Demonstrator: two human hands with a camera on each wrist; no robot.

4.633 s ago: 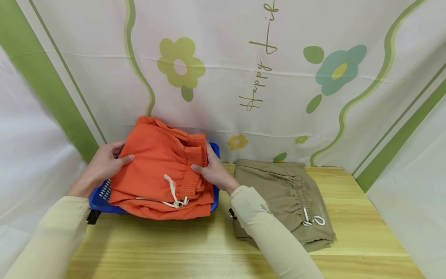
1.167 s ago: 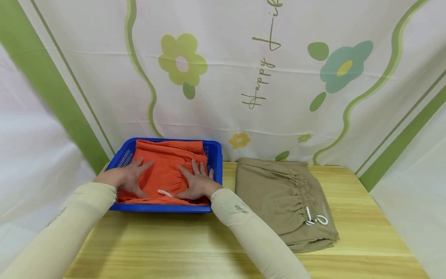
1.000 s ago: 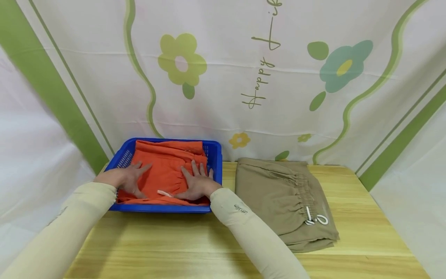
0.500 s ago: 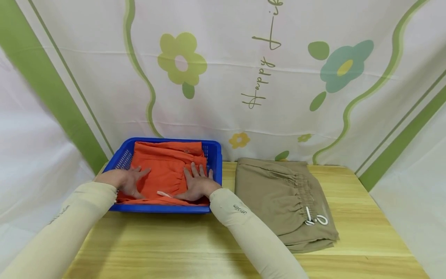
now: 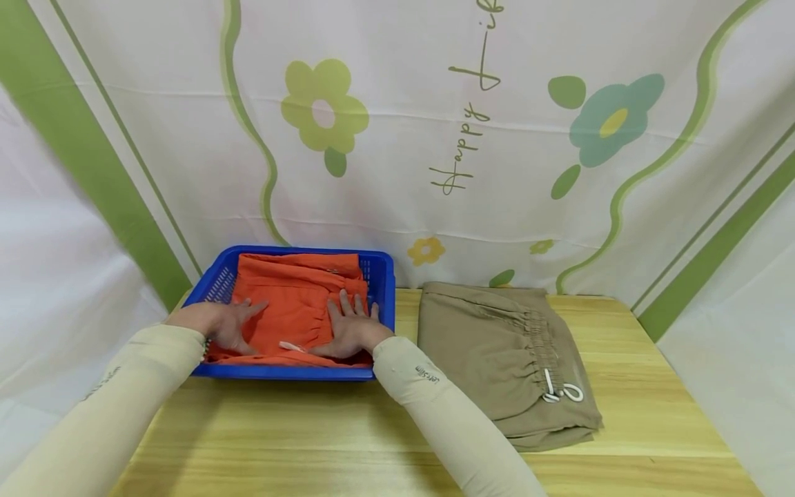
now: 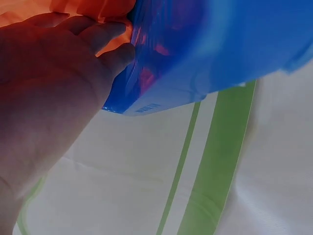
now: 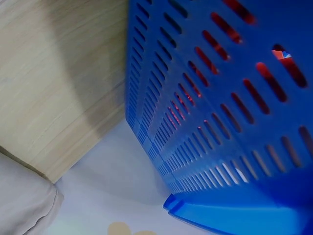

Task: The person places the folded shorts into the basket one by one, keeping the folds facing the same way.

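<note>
Trousers in orange (image 5: 288,300) lie folded inside the blue basket (image 5: 279,373), the gathered waistband toward its right wall and a pale drawstring tip (image 5: 292,346) showing near the front. The left hand (image 5: 227,326) and right hand (image 5: 351,331) rest on the cloth at opposite sides, each grip spread, fingers apart and pinching nothing; this placing probably keeps the fold level and flat within the walls, though how hard they press I cannot tell. The basket stands at the worktop's (image 5: 298,435) far left corner, perhaps to leave room on its right. There, apart from it, khaki trousers (image 5: 484,352) lie folded from the far edge forward, laid flat presumably so the fold holds. Behind the far edge hangs a flowered curtain (image 5: 397,152).
</note>
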